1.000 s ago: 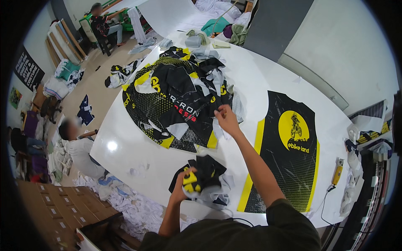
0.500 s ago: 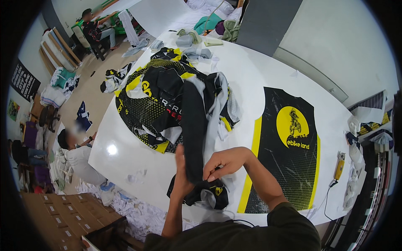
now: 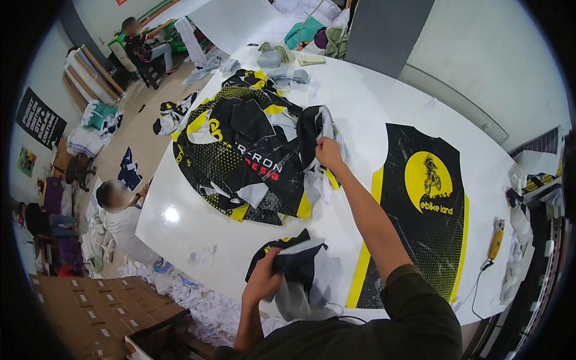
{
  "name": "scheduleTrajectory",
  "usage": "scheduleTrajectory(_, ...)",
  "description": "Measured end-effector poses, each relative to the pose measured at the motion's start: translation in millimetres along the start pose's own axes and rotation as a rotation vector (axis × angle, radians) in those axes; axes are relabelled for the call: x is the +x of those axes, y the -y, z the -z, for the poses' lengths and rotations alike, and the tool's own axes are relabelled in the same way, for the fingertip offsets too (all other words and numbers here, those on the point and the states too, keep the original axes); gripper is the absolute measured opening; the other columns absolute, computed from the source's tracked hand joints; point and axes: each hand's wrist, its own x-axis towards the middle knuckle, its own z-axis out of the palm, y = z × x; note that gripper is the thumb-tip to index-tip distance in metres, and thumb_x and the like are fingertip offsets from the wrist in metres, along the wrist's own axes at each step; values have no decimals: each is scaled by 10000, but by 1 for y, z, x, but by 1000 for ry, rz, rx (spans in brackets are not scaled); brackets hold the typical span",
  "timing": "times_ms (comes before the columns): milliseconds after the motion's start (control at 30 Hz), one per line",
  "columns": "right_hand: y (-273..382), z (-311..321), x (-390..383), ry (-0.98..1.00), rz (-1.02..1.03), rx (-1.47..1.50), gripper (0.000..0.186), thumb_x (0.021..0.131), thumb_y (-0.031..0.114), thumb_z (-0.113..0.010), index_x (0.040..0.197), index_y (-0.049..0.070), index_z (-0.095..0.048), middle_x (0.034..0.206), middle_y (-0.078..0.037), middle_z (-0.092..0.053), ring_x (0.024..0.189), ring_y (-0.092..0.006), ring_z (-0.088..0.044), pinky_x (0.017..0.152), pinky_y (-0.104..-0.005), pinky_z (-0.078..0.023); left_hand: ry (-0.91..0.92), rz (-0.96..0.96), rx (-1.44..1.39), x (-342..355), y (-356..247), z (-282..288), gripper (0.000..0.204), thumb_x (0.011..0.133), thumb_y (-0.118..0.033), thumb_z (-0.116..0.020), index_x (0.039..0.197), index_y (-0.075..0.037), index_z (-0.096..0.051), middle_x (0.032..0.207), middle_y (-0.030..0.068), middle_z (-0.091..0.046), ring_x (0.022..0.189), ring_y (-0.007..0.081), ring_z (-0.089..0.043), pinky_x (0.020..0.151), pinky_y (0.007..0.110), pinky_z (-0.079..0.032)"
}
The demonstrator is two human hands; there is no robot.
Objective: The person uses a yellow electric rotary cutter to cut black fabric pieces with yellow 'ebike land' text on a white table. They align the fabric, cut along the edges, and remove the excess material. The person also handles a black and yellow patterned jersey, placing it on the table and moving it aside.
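Near the table's front edge, my left hand (image 3: 262,277) is closed on a black fabric piece (image 3: 299,267) with a pale grey underside that hangs in folds. Beside it lies more dark cloth with yellow marks. My right hand (image 3: 329,153) reaches out to the right side of a heap of cut jersey pieces (image 3: 252,162), its fingers closed on a black fabric strip (image 3: 309,126) with a light grey back. Black, yellow and white printing shows on the heap. To the right, a black jersey panel (image 3: 414,240) with yellow sides and a yellow circle lies flat.
A yellow corded hand tool (image 3: 495,240) lies at the right on the white table (image 3: 192,240). Folded grey and green cloths (image 3: 276,57) sit at the far end. Two people work on the left, one close to the table (image 3: 117,210). Cartons (image 3: 90,306) stand at lower left.
My right hand has moved from near my left hand out to the heap's right side. The long black strip no longer stretches across the heap's front. My left hand now grips cloth.
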Motion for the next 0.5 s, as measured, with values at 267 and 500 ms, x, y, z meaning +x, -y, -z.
scheduleTrajectory(267,186,154,-157,1298,432,835,138,1015,129,-665,1092,16,-684,965,-16,-704,869,-84,-633,761,-275,-520,-413,-70,126,23,28,-34,876,769,-144,-865,1489,-2,-387,1545,267,-368,1202,469,-596,1039,498,-507)
scheduleTrajectory(500,76,66,-105,270,-126,419,322,931,230,-710,1184,36,-666,1010,-107,-728,879,-210,-693,793,-348,-544,-190,-43,332,11,40,-32,622,755,-69,-765,1342,-57,-558,1446,210,-521,1195,404,-592,1002,492,-493)
